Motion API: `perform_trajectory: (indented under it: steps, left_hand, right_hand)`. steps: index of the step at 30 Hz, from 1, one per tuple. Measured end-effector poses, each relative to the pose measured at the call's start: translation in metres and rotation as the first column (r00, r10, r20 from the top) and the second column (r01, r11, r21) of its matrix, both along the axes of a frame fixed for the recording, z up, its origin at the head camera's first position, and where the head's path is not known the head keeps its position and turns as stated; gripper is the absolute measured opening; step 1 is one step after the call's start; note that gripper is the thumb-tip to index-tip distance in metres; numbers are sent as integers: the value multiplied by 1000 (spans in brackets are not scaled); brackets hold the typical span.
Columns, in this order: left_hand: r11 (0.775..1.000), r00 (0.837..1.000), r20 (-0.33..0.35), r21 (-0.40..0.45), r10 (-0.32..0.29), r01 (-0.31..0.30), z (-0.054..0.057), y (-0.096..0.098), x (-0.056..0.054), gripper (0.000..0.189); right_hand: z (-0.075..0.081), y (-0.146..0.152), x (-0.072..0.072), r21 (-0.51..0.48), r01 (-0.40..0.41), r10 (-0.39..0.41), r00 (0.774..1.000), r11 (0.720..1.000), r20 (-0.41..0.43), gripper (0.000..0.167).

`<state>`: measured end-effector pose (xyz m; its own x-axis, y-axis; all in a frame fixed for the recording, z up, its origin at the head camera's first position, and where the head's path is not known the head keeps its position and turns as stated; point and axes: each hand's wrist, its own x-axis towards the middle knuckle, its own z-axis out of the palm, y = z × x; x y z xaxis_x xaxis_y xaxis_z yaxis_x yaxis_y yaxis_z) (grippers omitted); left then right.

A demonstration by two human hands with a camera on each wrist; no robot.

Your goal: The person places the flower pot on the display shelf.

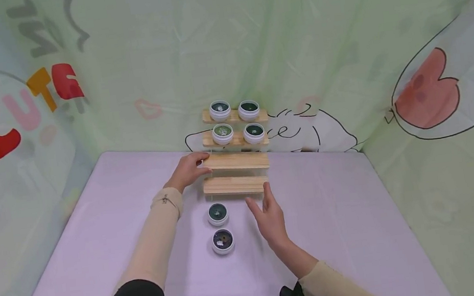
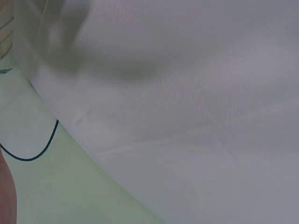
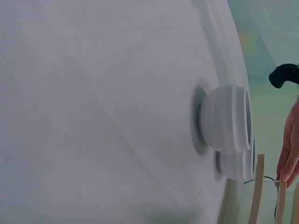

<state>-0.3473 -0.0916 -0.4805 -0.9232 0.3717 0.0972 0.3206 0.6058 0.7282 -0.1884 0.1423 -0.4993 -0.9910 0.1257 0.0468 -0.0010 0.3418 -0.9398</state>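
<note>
A tiered stand with wooden shelves (image 1: 235, 161) stands near the back of the table in the head view. My left hand (image 1: 187, 170) holds the left end of its second-lowest shelf between thumb and fingers; the right wrist view also shows those fingertips (image 3: 285, 173) at a shelf's edge. My right hand (image 1: 271, 219) is by the right front end of the lowest shelf (image 1: 234, 185), fingers extended and nothing in it. In front of the stand sit two white round jars with dark tops, a nearer jar (image 1: 223, 242) and a farther jar (image 1: 218, 214).
On the upper two shelves stand several similar white jars, among them one with a green top (image 1: 223, 133). A lilac cloth (image 1: 341, 234) covers the table. Printed curtains (image 1: 214, 37) rise behind it and at both sides. A black device (image 1: 291, 294) sits at the right wrist.
</note>
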Motion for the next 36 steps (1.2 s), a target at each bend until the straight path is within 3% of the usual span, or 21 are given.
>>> perform_trajectory:
  steps: [7,14,25,32,36]
  left_hand:
    - [1000,1000,0,11,3,-3,-3,-1,-1,56]
    - [1000,1000,-2,8,1,-1,-2,-1,0,57]
    - [1000,1000,9,0,9,-9,2,1,3,57]
    - [1000,1000,-22,4,1,-1,3,2,5,55]
    - [1000,1000,-28,15,0,1,2,2,5,55]
  right_hand:
    - [-26,-20,30,39,-19,19,1000,999,5,83]
    - [-49,-35,48,26,-67,68,998,997,-15,85]
    - [-66,-46,61,108,-96,104,992,990,-71,87]
    - [-74,-49,64,131,-123,125,992,984,-10,91]
    - [-76,-50,64,127,-139,144,989,982,-28,90]
